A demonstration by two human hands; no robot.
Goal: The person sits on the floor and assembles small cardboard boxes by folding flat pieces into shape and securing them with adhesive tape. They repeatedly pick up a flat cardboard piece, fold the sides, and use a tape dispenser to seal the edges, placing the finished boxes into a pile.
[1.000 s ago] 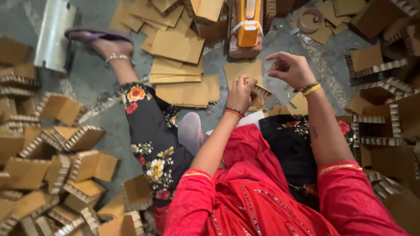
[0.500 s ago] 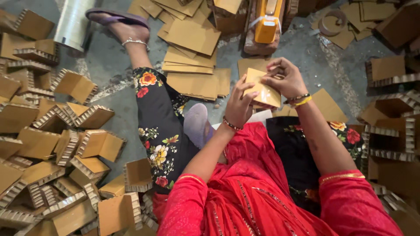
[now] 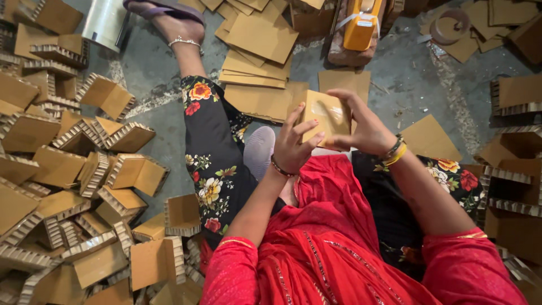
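I sit on the floor in red clothes with flowered black trousers. Both hands hold one brown cardboard piece [image 3: 326, 114] in front of my chest; clear tape shines across its face. My left hand [image 3: 293, 146] grips its left and lower edge with fingers spread over the front. My right hand [image 3: 361, 126] clasps its right side and top, thumb underneath. Beyond it lies a stack of flat cardboard sheets [image 3: 261, 45] on the floor.
A heap of folded cardboard corner pieces [image 3: 84, 169] with corrugated edges fills the left. An orange tape dispenser [image 3: 361, 25] stands at the top centre, a tape roll [image 3: 450, 25] to its right. More corrugated pieces [image 3: 511, 164] are stacked at the right. A metal cylinder [image 3: 104, 20] lies top left.
Both hands lifted the cardboard piece off the floor stack and brought it closer to my chest. The camera view tilted down and shifted slightly.
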